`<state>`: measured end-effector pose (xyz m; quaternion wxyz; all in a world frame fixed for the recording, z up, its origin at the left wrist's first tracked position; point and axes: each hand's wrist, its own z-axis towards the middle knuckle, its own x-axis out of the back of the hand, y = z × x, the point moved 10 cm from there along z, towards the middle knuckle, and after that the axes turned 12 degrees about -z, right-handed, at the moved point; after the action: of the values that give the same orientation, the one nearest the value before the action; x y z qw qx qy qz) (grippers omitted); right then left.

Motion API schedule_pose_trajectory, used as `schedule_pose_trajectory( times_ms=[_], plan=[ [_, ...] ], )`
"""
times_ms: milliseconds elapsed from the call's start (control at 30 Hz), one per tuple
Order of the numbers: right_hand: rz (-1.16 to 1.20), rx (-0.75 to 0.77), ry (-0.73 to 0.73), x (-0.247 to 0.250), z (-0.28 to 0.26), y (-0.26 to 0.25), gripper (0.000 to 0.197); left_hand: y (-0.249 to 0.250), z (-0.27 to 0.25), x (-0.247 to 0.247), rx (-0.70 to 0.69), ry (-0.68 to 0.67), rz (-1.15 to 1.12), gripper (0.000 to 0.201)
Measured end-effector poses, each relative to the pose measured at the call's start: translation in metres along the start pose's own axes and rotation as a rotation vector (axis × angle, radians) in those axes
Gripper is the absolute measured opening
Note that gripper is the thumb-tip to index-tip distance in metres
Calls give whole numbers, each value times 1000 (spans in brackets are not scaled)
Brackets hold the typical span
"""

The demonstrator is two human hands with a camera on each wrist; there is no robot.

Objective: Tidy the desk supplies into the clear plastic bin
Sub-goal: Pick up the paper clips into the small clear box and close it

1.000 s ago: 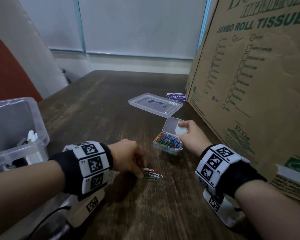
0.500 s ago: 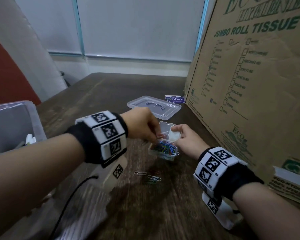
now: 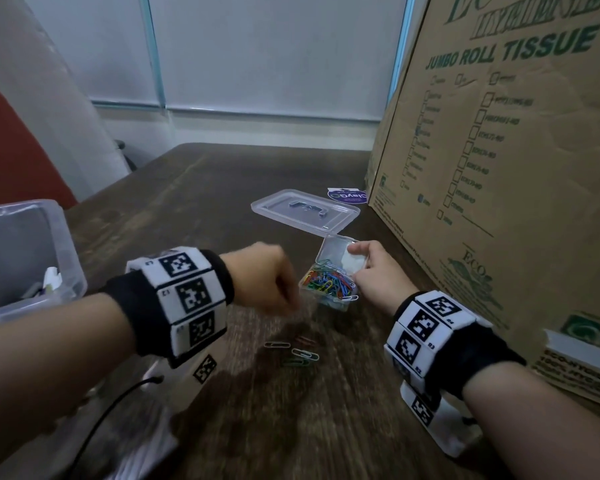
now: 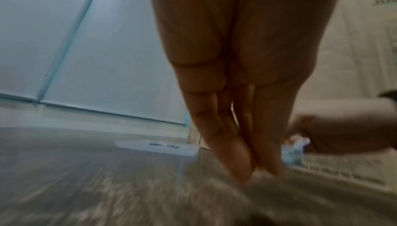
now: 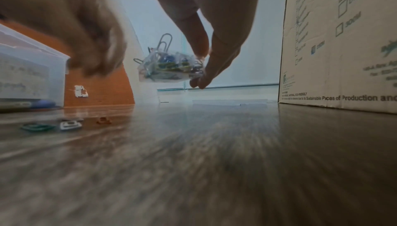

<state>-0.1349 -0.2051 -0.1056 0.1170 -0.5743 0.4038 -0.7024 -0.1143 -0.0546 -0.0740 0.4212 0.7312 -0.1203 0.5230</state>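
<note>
While the right hand [image 3: 371, 275] pinches the clip box [image 3: 329, 285] and the empty left hand [image 3: 264, 282] hangs fingers-down, loose clips [image 3: 297, 351] below it: light, thin, slippery; pinch edgewise.

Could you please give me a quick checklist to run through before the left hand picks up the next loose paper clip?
1. Paper clip box lid open: ok.
2. Right hand holds the box off the table: ok.
3. Loose paper clips lying unobstructed on the table: ok.
4. Left hand empty: cannot tell, blurred.
5. Box has room: not ok, clips poke over the rim.
</note>
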Motion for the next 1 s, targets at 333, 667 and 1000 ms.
schedule_pose_trajectory(
  times_ms=[333, 667, 1000],
  plan=[
    [-54, 1, 24, 3, -1, 1, 42, -30, -6, -45, 111, -191, -26, 16],
    [-53, 1, 21, 4, -5, -2, 44, -17, -7, -41, 66, -98, -55, 45],
    [-50, 1, 9, 2, -4, -1, 44, 1, 2, -64, -40, -201, 136, 27]
  ],
)
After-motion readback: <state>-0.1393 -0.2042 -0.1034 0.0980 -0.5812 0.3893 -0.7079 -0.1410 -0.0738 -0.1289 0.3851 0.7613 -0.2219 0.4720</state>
